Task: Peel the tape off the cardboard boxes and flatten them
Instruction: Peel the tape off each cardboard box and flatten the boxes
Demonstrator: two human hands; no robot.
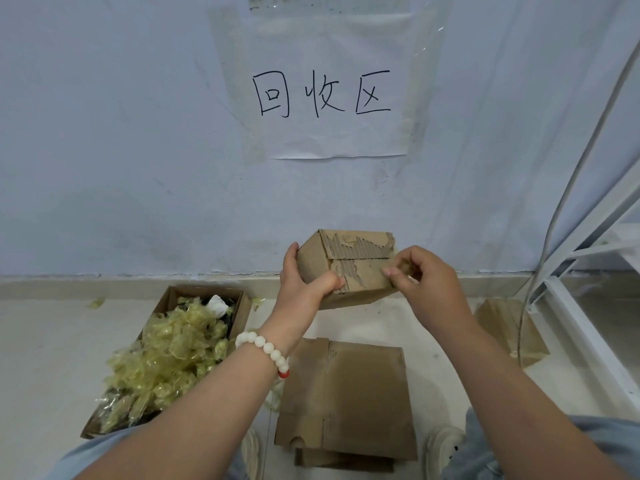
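While the left hand [304, 282] grips the cardboard box [349, 261] mid-air, the right hand [427, 284] pinches its right edge | flattened cardboard [349, 400] on floor [52, 358] below hands | carton of tape scraps [173, 351] left of them

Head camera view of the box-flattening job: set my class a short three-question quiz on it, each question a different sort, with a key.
1. True or false: the small cardboard box rests on the floor.
2. What fills the open box on the left? A crumpled tape; B bottles; C clothes.
3. Fill in: the bead bracelet is on the ___ wrist.
Key: 1 false, the left hand grips it in the air while the right hand pinches at its right edge; 2 A; 3 left.
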